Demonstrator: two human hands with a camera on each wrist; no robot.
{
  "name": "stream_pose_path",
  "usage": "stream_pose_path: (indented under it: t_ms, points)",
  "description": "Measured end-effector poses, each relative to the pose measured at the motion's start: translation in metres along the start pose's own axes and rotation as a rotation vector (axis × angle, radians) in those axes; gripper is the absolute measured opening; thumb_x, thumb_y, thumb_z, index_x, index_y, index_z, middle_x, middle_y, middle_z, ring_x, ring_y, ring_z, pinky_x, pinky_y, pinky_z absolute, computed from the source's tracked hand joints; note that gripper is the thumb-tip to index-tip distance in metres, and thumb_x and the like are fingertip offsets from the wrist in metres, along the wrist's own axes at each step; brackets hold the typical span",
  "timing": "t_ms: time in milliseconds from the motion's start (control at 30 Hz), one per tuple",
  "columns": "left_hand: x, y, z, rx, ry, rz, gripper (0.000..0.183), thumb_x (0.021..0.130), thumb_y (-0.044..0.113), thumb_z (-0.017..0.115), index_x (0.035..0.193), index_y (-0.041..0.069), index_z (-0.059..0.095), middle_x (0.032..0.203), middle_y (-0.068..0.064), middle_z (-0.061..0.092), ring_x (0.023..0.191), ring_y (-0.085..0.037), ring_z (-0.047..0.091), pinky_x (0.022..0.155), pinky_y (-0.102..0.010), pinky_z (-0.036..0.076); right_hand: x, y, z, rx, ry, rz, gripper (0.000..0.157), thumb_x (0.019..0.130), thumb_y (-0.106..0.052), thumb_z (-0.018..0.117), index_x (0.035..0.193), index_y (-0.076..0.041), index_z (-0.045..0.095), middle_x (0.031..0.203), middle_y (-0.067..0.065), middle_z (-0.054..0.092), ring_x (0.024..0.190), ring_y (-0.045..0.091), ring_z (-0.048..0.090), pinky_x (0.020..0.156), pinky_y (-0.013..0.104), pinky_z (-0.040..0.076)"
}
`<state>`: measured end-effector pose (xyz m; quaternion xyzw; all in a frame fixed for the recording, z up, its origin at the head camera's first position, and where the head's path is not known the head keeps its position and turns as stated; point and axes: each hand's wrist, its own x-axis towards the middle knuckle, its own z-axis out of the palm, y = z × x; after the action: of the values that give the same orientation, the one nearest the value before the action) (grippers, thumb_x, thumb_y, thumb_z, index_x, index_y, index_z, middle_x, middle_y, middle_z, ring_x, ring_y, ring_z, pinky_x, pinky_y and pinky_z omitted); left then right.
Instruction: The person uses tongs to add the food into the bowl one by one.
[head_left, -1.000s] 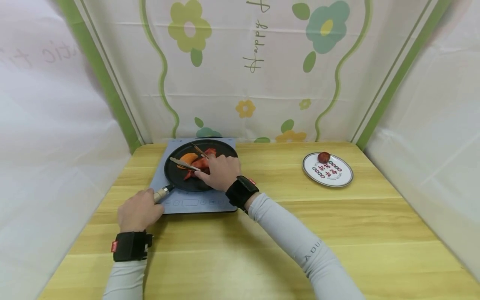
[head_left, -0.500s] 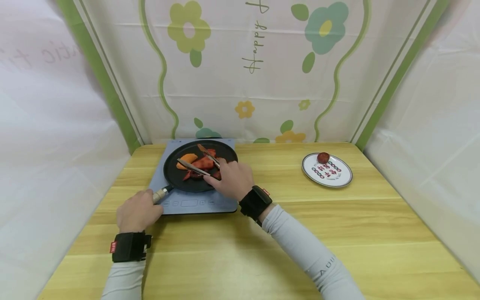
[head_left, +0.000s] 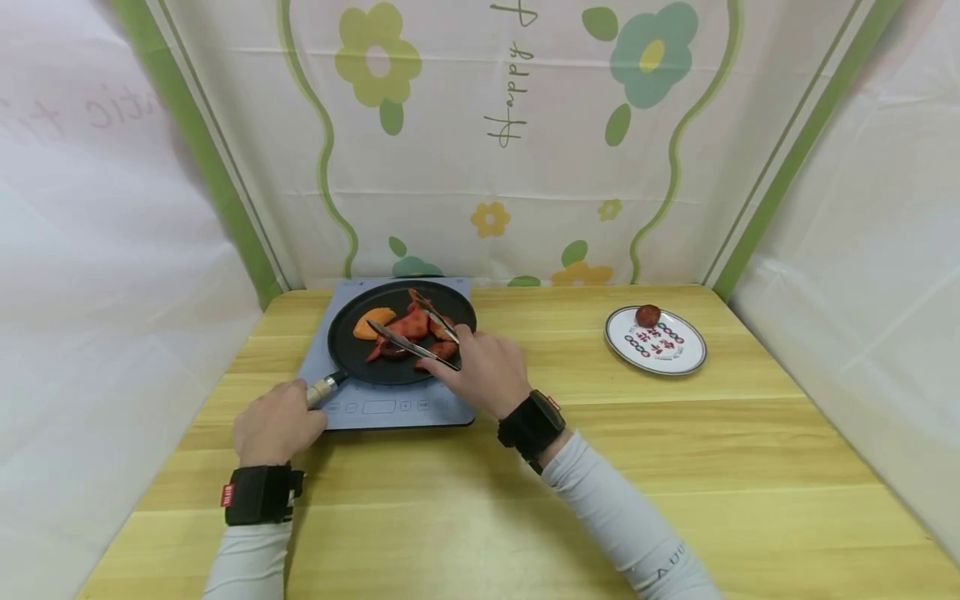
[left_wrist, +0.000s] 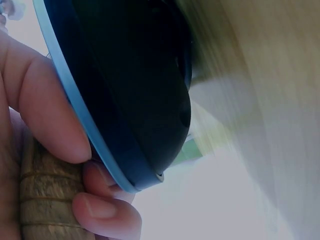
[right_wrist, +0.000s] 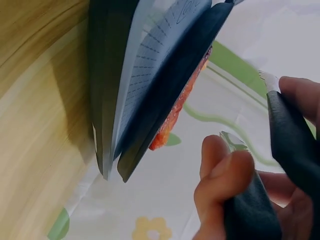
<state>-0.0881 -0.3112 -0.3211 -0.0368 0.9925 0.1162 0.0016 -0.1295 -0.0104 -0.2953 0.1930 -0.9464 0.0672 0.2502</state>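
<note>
In the head view a black frying pan (head_left: 352, 354) holds an orange half-round piece (head_left: 373, 323), a red piece of food (head_left: 408, 323) and darker red pieces (head_left: 437, 353) at its right. My left hand (head_left: 277, 423) grips the pan's wooden handle (head_left: 322, 389); in the left wrist view fingers curl round that handle (left_wrist: 50, 210). My right hand (head_left: 487, 371) holds a pair of tongs (head_left: 408, 344) over the pan. Its arms are spread, with tips near the red piece; contact is unclear. In the right wrist view fingers and thumb hold the tongs' dark grips (right_wrist: 290, 130).
The pan stands on a blue-grey induction cooker (head_left: 345, 417) at the table's back left. A white patterned plate (head_left: 678, 354) with one dark red round piece (head_left: 647, 316) is at the right. Floral curtains (head_left: 450, 167) enclose the back and sides of the wooden table (head_left: 450, 517).
My right hand has moved right and toward me with the tongs, whose tips shifted right over the food. Darker pieces at the pan's right now show. My left hand stays on the handle.
</note>
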Motion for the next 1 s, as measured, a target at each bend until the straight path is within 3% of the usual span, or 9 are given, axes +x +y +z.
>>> stream_pose_path:
  t_ms: [200, 433, 633, 800, 1000]
  points:
    - [-0.001, 0.001, 0.002, 0.003, 0.020, 0.017, 0.013, 0.073, 0.020, 0.052, 0.078, 0.010, 0.046, 0.071, -0.007, 0.042, 0.058, -0.022, 0.041, 0.048, -0.036, 0.030, -0.006, 0.009, -0.004, 0.042, -0.058, 0.055, 0.068, 0.081, -0.077, 0.042, 0.109, -0.017, 0.059, 0.057, -0.007, 0.040, 0.043, 0.010, 0.037, 0.040, 0.030, 0.028]
    - [-0.001, 0.000, 0.002, 0.006, 0.028, 0.026, 0.013, 0.073, 0.021, 0.052, 0.077, 0.010, 0.046, 0.071, -0.006, 0.042, 0.058, -0.022, 0.041, 0.048, -0.037, 0.030, -0.010, 0.020, -0.011, 0.048, -0.068, 0.069, 0.065, 0.079, -0.078, 0.044, 0.101, -0.019, 0.059, 0.058, -0.007, 0.043, 0.045, 0.011, 0.039, 0.039, 0.032, 0.029]
    - [-0.001, 0.000, 0.002, 0.007, 0.021, 0.014, 0.013, 0.073, 0.020, 0.051, 0.078, 0.010, 0.046, 0.071, -0.007, 0.042, 0.058, -0.023, 0.041, 0.048, -0.037, 0.030, -0.012, 0.028, -0.016, 0.029, -0.096, 0.061, 0.074, 0.078, -0.081, 0.040, 0.116, -0.021, 0.061, 0.058, -0.007, 0.044, 0.048, 0.010, 0.041, 0.039, 0.031, 0.030]
    - [-0.002, 0.000, 0.002, 0.005, 0.013, 0.018, 0.012, 0.073, 0.019, 0.051, 0.078, 0.009, 0.046, 0.070, -0.006, 0.041, 0.058, -0.023, 0.041, 0.048, -0.036, 0.030, -0.013, 0.036, -0.020, 0.024, -0.118, 0.046, 0.076, 0.078, -0.083, 0.036, 0.116, -0.021, 0.061, 0.058, -0.008, 0.045, 0.048, 0.010, 0.042, 0.039, 0.031, 0.030]
    - [-0.001, -0.001, 0.002, 0.003, 0.029, 0.036, 0.011, 0.072, 0.019, 0.050, 0.076, 0.010, 0.045, 0.069, -0.006, 0.041, 0.056, -0.022, 0.041, 0.047, -0.036, 0.029, -0.012, 0.047, -0.029, 0.055, -0.154, 0.072, 0.071, 0.078, -0.079, 0.045, 0.116, -0.022, 0.062, 0.056, -0.008, 0.045, 0.049, 0.012, 0.044, 0.040, 0.033, 0.032]
